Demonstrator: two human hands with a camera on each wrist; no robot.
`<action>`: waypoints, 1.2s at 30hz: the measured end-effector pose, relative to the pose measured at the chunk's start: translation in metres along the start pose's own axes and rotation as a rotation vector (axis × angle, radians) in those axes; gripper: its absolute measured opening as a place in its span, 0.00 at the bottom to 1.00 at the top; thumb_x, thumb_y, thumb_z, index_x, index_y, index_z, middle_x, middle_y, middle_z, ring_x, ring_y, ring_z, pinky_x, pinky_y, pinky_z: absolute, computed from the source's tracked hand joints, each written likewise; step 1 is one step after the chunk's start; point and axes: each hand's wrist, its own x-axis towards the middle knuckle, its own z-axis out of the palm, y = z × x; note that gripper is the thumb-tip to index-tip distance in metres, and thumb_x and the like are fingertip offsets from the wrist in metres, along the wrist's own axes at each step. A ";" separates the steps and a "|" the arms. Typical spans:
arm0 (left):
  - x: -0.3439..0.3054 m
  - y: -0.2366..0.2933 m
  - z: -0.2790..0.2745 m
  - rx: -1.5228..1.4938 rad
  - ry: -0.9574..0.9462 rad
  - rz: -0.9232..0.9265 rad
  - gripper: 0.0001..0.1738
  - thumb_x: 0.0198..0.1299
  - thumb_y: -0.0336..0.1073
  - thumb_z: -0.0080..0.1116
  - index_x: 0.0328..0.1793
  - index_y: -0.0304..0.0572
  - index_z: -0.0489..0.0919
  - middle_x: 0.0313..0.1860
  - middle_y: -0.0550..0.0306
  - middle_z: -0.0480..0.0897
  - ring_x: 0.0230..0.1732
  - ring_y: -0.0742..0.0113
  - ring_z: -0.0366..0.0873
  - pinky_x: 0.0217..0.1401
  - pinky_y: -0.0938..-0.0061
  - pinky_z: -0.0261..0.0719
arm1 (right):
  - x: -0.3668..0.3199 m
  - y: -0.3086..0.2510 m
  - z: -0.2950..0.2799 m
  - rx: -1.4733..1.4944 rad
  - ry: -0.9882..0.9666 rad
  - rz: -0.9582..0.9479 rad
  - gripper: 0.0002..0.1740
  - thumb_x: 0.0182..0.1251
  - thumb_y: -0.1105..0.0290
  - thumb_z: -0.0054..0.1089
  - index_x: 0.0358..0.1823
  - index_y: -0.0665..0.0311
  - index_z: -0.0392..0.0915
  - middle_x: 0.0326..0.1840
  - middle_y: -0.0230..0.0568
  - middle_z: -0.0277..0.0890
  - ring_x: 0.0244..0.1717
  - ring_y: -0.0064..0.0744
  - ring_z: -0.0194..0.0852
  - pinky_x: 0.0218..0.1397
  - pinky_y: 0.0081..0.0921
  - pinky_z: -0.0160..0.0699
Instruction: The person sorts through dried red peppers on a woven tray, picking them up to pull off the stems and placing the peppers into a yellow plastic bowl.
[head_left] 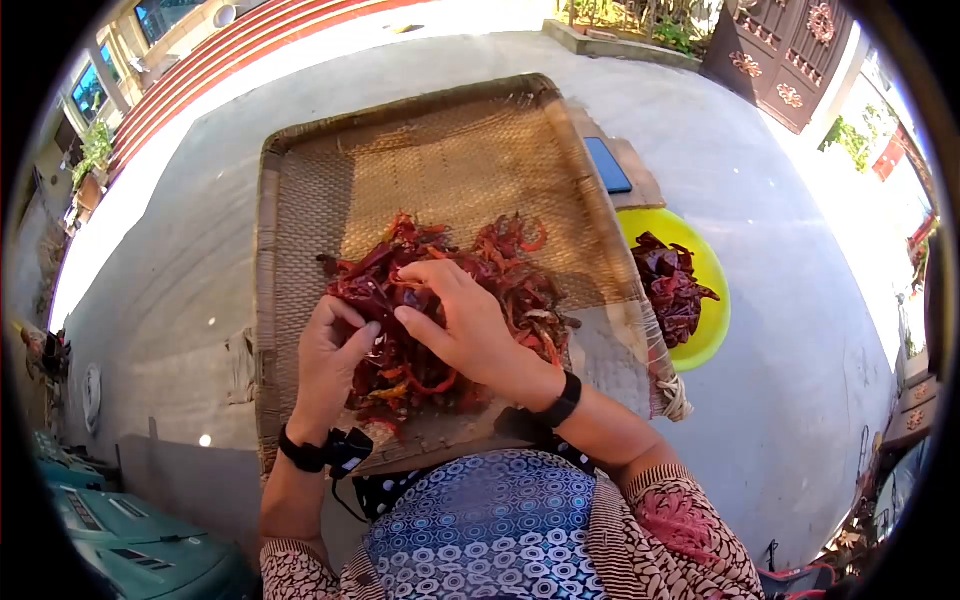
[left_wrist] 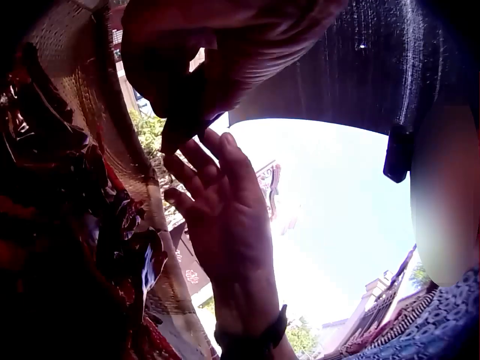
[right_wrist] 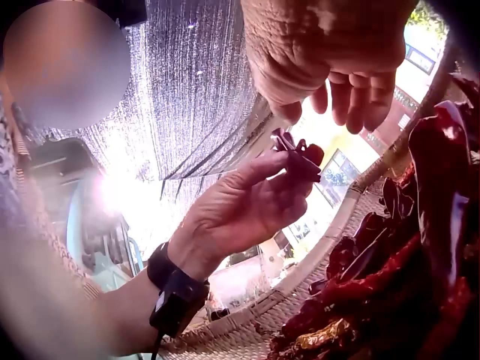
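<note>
Dried red chilies (head_left: 400, 370) lie heaped in a large woven tray (head_left: 420, 160). Over the left part of the heap, the left hand (head_left: 330, 355) pinches a dark red chili piece (right_wrist: 300, 159) between thumb and fingers; the right wrist view shows this left hand (right_wrist: 244, 206) from the side. The right hand (head_left: 465, 325) is just beside it over the heap, its fingers bent loosely and apart from the thumb, with nothing seen in them. In the left wrist view the right hand (left_wrist: 229, 202) has its fingers spread near the left hand (left_wrist: 232, 52).
A yellow-green bowl (head_left: 712, 300) of dark red chilies stands right of the tray. Behind it, a blue phone-like object (head_left: 608, 165) lies on cardboard (head_left: 640, 175). Red-edged steps are at the back left, a green vehicle or machine (head_left: 140, 540) at the lower left.
</note>
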 end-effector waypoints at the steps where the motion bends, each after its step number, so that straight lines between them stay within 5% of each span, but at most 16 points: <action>1: -0.003 -0.001 0.004 -0.015 -0.019 -0.012 0.10 0.64 0.23 0.59 0.38 0.44 0.69 0.39 0.66 0.75 0.40 0.81 0.72 0.45 0.82 0.72 | -0.002 -0.002 -0.002 0.070 -0.076 0.095 0.23 0.66 0.62 0.63 0.59 0.64 0.71 0.53 0.47 0.76 0.50 0.46 0.79 0.51 0.36 0.79; 4: -0.008 -0.005 0.015 -0.145 -0.078 0.010 0.11 0.64 0.23 0.61 0.38 0.45 0.70 0.41 0.67 0.76 0.44 0.81 0.72 0.50 0.83 0.72 | -0.009 0.000 -0.001 0.219 -0.171 0.278 0.20 0.69 0.66 0.62 0.58 0.65 0.73 0.44 0.42 0.81 0.40 0.31 0.81 0.46 0.28 0.79; 10: -0.019 -0.019 0.018 -0.213 -0.067 -0.039 0.15 0.64 0.24 0.61 0.49 0.46 0.66 0.48 0.60 0.79 0.49 0.75 0.77 0.54 0.78 0.76 | -0.026 0.007 -0.001 0.487 -0.167 0.470 0.15 0.69 0.74 0.60 0.55 0.67 0.75 0.37 0.33 0.79 0.39 0.18 0.75 0.42 0.20 0.76; 14: -0.023 -0.014 0.022 -0.194 0.012 -0.117 0.24 0.64 0.25 0.61 0.60 0.44 0.61 0.52 0.53 0.80 0.50 0.71 0.78 0.54 0.75 0.77 | -0.033 0.016 -0.012 0.266 -0.118 0.529 0.15 0.67 0.70 0.62 0.53 0.62 0.77 0.36 0.36 0.81 0.36 0.25 0.79 0.41 0.24 0.77; 18: -0.028 -0.025 0.021 -0.161 -0.005 -0.128 0.28 0.64 0.25 0.61 0.65 0.44 0.60 0.50 0.53 0.81 0.49 0.71 0.79 0.53 0.75 0.78 | -0.032 0.006 -0.019 -0.263 0.015 0.207 0.17 0.65 0.63 0.66 0.51 0.61 0.77 0.36 0.38 0.81 0.35 0.35 0.80 0.41 0.30 0.79; 24: -0.042 0.006 0.033 0.340 -0.228 -0.116 0.37 0.61 0.23 0.60 0.75 0.43 0.57 0.45 0.54 0.81 0.45 0.69 0.79 0.49 0.72 0.77 | -0.038 -0.001 -0.014 0.376 -0.344 0.473 0.16 0.73 0.58 0.58 0.50 0.64 0.76 0.29 0.33 0.75 0.27 0.18 0.70 0.32 0.20 0.71; 28: -0.044 0.001 0.030 0.347 -0.313 -0.015 0.36 0.61 0.24 0.61 0.75 0.43 0.59 0.42 0.59 0.79 0.46 0.74 0.76 0.53 0.76 0.73 | -0.046 0.007 -0.022 0.571 -0.441 0.652 0.14 0.75 0.59 0.56 0.48 0.62 0.76 0.29 0.25 0.72 0.23 0.13 0.68 0.28 0.14 0.67; 30: -0.045 0.004 0.036 0.206 -0.327 -0.114 0.37 0.60 0.27 0.65 0.75 0.42 0.60 0.44 0.58 0.81 0.47 0.73 0.76 0.55 0.74 0.72 | -0.051 0.010 -0.029 0.674 -0.448 0.714 0.13 0.76 0.59 0.55 0.47 0.62 0.76 0.29 0.24 0.71 0.24 0.12 0.69 0.28 0.13 0.68; 32: -0.045 0.003 0.042 0.140 -0.312 -0.107 0.40 0.60 0.30 0.67 0.75 0.41 0.59 0.45 0.58 0.81 0.48 0.73 0.76 0.54 0.73 0.73 | -0.057 0.014 -0.037 0.712 -0.330 0.732 0.12 0.77 0.61 0.53 0.48 0.62 0.76 0.32 0.26 0.75 0.24 0.14 0.69 0.27 0.14 0.69; 36: -0.043 -0.015 0.036 0.827 -0.252 0.238 0.32 0.49 0.36 0.75 0.61 0.44 0.75 0.44 0.57 0.78 0.48 0.61 0.74 0.50 0.68 0.74 | -0.068 0.037 -0.073 0.704 0.097 0.720 0.12 0.78 0.62 0.50 0.48 0.63 0.76 0.33 0.28 0.77 0.23 0.16 0.69 0.27 0.15 0.69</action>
